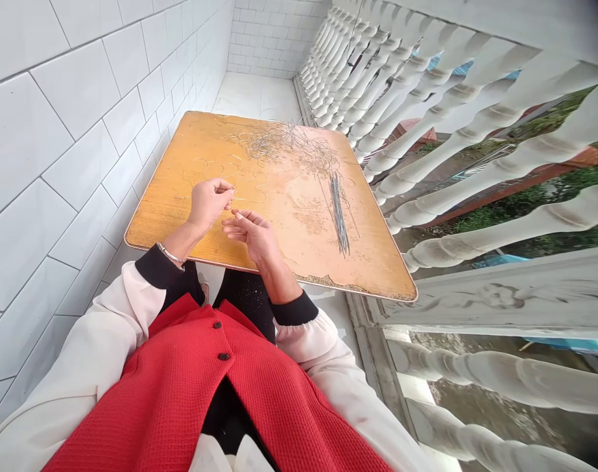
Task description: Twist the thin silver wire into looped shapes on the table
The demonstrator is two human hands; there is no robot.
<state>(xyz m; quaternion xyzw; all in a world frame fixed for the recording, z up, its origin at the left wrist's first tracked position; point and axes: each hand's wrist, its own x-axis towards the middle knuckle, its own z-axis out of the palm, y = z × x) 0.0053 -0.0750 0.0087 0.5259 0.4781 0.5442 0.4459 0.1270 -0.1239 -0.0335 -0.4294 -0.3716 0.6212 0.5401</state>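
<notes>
My L hand [209, 203] is closed in a pinch, can't tell if it's gripping sth; R hand [252, 237] half open just beside it. Thin grey wire loops [230, 164] lie on worn orange-yellow wooden bench [181, 216], long straight grey wire bundle [340, 213] to my R.

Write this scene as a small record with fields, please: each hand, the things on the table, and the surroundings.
Left hand: fingers pinched together; anything held is too thin to tell
Right hand: fingers curled, close to the left hand
Table: wooden tabletop, orange-yellow, worn near the front edge
On table: thin wire loops, wire tangle, bundle of straight wires
Surroundings: white tiled wall, white balusters
</notes>
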